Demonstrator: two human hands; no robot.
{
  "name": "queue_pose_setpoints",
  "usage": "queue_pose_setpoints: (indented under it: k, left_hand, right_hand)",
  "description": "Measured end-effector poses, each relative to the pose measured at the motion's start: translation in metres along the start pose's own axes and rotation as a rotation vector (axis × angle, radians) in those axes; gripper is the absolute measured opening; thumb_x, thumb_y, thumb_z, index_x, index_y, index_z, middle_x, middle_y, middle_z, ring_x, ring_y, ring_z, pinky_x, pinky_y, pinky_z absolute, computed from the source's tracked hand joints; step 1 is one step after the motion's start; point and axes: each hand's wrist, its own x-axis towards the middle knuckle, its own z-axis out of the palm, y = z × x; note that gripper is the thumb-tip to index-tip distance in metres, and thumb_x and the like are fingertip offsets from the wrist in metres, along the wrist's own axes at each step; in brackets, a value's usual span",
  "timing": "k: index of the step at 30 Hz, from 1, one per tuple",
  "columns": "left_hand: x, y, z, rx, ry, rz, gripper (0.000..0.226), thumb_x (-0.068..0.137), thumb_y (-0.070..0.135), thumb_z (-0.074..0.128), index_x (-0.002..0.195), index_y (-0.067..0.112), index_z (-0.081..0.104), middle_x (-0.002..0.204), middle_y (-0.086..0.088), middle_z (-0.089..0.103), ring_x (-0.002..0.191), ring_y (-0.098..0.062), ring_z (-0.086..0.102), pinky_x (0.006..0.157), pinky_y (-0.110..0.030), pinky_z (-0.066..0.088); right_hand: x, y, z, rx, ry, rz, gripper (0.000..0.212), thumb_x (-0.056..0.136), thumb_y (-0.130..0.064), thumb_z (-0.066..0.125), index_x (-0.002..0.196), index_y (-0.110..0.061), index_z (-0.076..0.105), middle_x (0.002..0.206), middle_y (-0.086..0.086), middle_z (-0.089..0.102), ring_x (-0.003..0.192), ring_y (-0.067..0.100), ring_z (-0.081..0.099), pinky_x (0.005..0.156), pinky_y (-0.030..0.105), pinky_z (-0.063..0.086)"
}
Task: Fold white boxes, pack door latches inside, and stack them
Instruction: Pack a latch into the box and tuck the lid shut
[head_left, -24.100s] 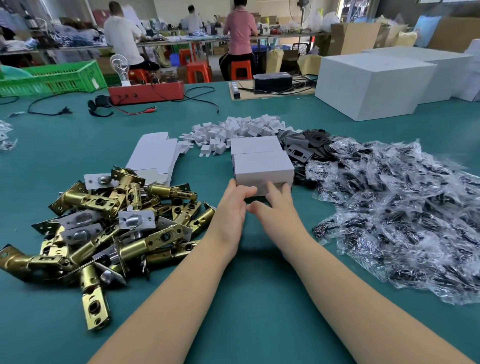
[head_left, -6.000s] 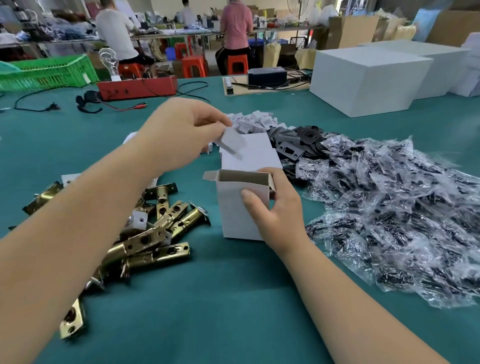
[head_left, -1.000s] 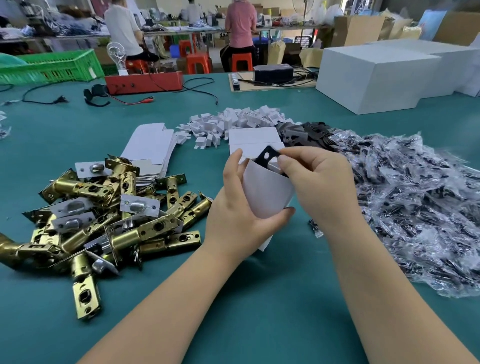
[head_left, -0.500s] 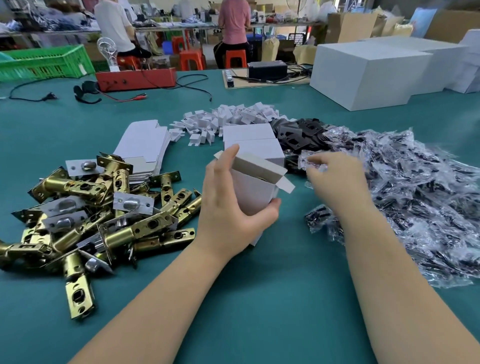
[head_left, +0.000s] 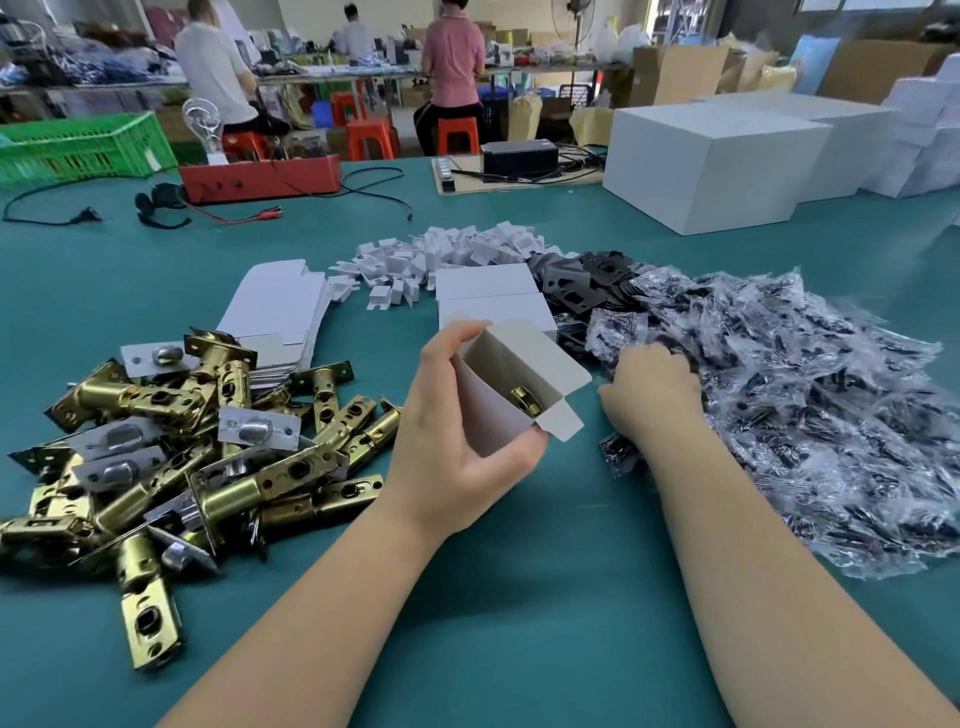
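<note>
1. Surface: a teal mat (head_left: 493, 623) covers the table. Behind it the room holds further benches, orange stools (head_left: 371, 137) and people (head_left: 454, 52) working with their backs turned.
2. At 12 o'clock on the mat lie white clips (head_left: 447, 254); two closed boxes (head_left: 493, 299) sit just in front of them.
3. At 11 o'clock lies a stack of flat blanks (head_left: 275, 306); at 9 o'clock, a heap of brass latches (head_left: 182, 441).
4. At 1 o'clock lie black plates (head_left: 582, 280); at 3 o'clock, a spread of bagged parts (head_left: 805, 405). Large white cartons (head_left: 717, 161) stand at 2 o'clock.
5. The left hand (head_left: 457, 447) grips an open box (head_left: 511, 395) at centre, tilted, top flap raised. A brass latch end (head_left: 524, 401) shows inside.
6. The right hand (head_left: 654, 395) rests on the bags at 3 o'clock from the box, just beside it. Its fingers are curled down among the bags; whether they hold one cannot be told.
</note>
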Motion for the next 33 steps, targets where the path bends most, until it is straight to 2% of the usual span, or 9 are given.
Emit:
queue_pose_setpoints:
  k: [2, 9, 13, 16, 18, 21, 26, 29, 33]
  left_hand:
    - [0.000, 0.000, 0.000, -0.012, 0.009, -0.017, 0.065, 0.067, 0.039, 0.062, 0.124, 0.033, 0.032, 0.120, 0.023, 0.044, 0.106, -0.003, 0.048, 0.091, -0.016, 0.037]
    - [0.001, 0.000, 0.000, -0.009, 0.016, -0.015, 0.064, 0.068, 0.037, 0.062, 0.124, 0.034, 0.032, 0.121, 0.020, 0.046, 0.106, -0.006, 0.050, 0.090, -0.017, 0.038]
    - [0.000, 0.000, 0.000, -0.002, 0.011, -0.019, 0.065, 0.068, 0.039, 0.062, 0.125, 0.032, 0.033, 0.123, 0.018, 0.046, 0.108, -0.009, 0.050, 0.091, -0.019, 0.038]
    - [0.000, 0.000, 0.000, -0.010, 0.007, -0.038, 0.067, 0.068, 0.039, 0.062, 0.127, 0.024, 0.035, 0.124, 0.010, 0.048, 0.110, -0.016, 0.051, 0.093, -0.026, 0.040]
    - [0.001, 0.000, 0.000, -0.016, 0.008, -0.049, 0.067, 0.068, 0.039, 0.063, 0.127, 0.020, 0.036, 0.123, 0.008, 0.049, 0.110, -0.017, 0.051, 0.093, -0.026, 0.041]
    - [0.002, -0.002, -0.001, -0.005, 0.007, -0.068, 0.066, 0.069, 0.040, 0.062, 0.127, 0.023, 0.036, 0.122, 0.009, 0.050, 0.110, -0.014, 0.051, 0.093, -0.023, 0.040]
    - [0.003, -0.008, -0.005, 0.008, -0.020, -0.058, 0.057, 0.067, 0.034, 0.056, 0.121, 0.026, 0.039, 0.108, 0.007, 0.053, 0.097, -0.020, 0.053, 0.083, -0.038, 0.046]
    - [0.004, -0.010, -0.006, 0.007, -0.016, -0.063, 0.051, 0.066, 0.034, 0.055, 0.115, 0.036, 0.040, 0.102, 0.010, 0.054, 0.090, -0.017, 0.053, 0.077, -0.031, 0.045]
    - [0.004, -0.011, -0.005, 0.000, -0.032, -0.071, 0.051, 0.065, 0.033, 0.054, 0.114, 0.038, 0.041, 0.102, 0.014, 0.054, 0.089, -0.015, 0.052, 0.075, -0.026, 0.044]
  right_hand:
    - [0.001, 0.001, -0.002, 0.058, -0.001, -0.013, 0.021, 0.090, -0.008, 0.049, 0.109, 0.000, 0.055, 0.118, 0.021, 0.051, 0.104, 0.035, 0.050, 0.076, 0.033, 0.036]
    - [-0.003, 0.008, -0.013, 0.442, 0.094, 0.130, 0.032, 0.087, 0.004, 0.048, 0.119, 0.003, 0.046, 0.125, 0.025, 0.039, 0.085, 0.028, 0.048, 0.067, 0.028, 0.035]
    - [-0.003, 0.013, -0.018, 0.474, 0.161, 0.094, 0.030, 0.089, 0.003, 0.049, 0.119, -0.001, 0.050, 0.122, 0.022, 0.045, 0.063, 0.012, 0.039, 0.048, 0.023, 0.025]
    - [-0.004, 0.015, -0.019, 0.547, 0.152, -0.007, 0.045, 0.091, 0.000, 0.046, 0.134, -0.013, 0.052, 0.127, 0.016, 0.054, 0.058, 0.008, 0.044, 0.046, 0.022, 0.033]
    - [-0.008, 0.012, -0.022, 0.664, 0.152, -0.067, 0.042, 0.092, -0.002, 0.047, 0.127, -0.023, 0.060, 0.119, 0.004, 0.063, 0.062, 0.000, 0.050, 0.046, 0.013, 0.038]
    - [-0.017, 0.001, -0.029, 0.973, 0.164, -0.200, 0.034, 0.089, -0.003, 0.058, 0.095, -0.035, 0.067, 0.094, -0.009, 0.069, 0.077, -0.005, 0.058, 0.062, 0.008, 0.044]
    - [-0.031, -0.024, -0.029, 1.599, -0.046, -0.309, 0.034, 0.085, 0.006, 0.062, 0.087, -0.027, 0.072, 0.078, -0.008, 0.072, 0.078, 0.007, 0.064, 0.073, 0.020, 0.052]
    - [-0.030, -0.020, -0.032, 1.867, -0.280, -0.309, 0.025, 0.079, 0.006, 0.062, 0.090, -0.014, 0.073, 0.083, 0.000, 0.073, 0.076, 0.010, 0.067, 0.069, 0.019, 0.054]
    - [-0.033, -0.019, -0.022, 1.878, -0.625, -0.310, 0.023, 0.070, 0.003, 0.063, 0.089, -0.003, 0.074, 0.089, 0.009, 0.073, 0.079, 0.016, 0.069, 0.069, 0.024, 0.057]
